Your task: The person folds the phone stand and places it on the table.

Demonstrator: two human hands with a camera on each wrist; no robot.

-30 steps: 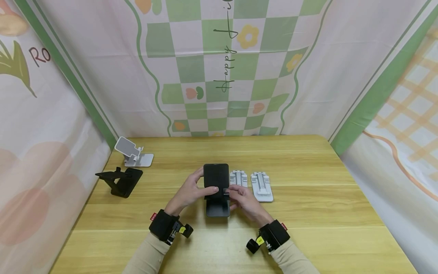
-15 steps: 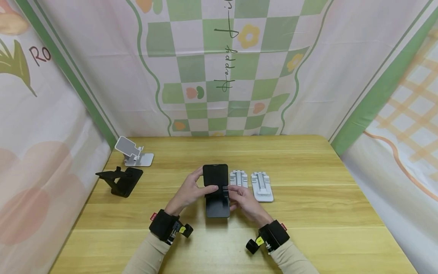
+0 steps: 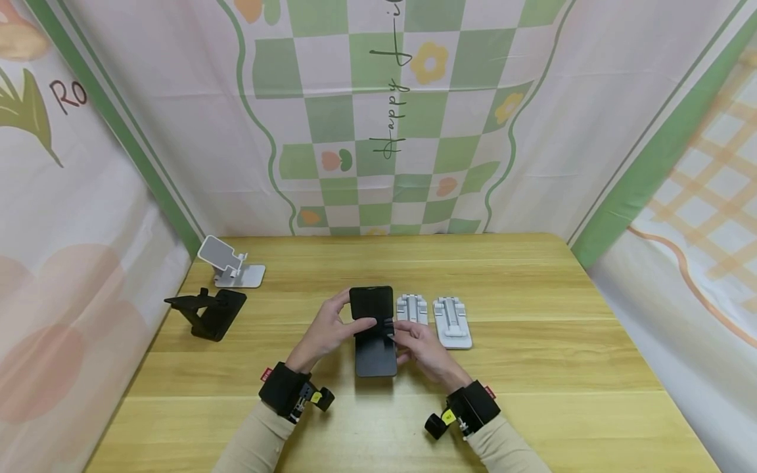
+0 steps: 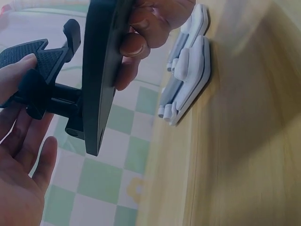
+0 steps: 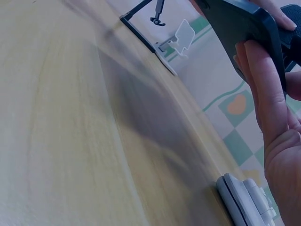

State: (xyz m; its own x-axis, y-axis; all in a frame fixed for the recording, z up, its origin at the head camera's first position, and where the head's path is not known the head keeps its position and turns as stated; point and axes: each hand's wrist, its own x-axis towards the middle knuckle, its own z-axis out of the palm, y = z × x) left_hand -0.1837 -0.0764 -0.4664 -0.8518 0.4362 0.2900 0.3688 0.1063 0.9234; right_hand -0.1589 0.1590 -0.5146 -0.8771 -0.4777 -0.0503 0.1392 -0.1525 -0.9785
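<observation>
Two folded white stands lie flat side by side on the wooden bench [image 3: 532, 368], a little behind its middle: the nearer folded white stand [image 3: 412, 308] sits just beside the hands, and the second folded white stand [image 3: 453, 322] lies close to its right. Near the bench's left edge an opened black stand [image 3: 207, 313] rests with its plate raised, and behind it, toward the far left corner, an opened white stand [image 3: 229, 264] is set up. A green-and-white checked backdrop [image 3: 378, 118] hangs behind the far edge.

At the middle of the bench both hands hold a black phone stand [image 3: 374, 330]. Its base plate points toward the near edge, and its upper plate is tilted up. The left hand [image 3: 328, 330] grips the upper plate, thumb across the front and fingers curled behind its left edge. The right hand [image 3: 421, 348] has its fingers curled on the hinge arm at the stand's right side; the left wrist view shows that arm pinched between the fingertips.
</observation>
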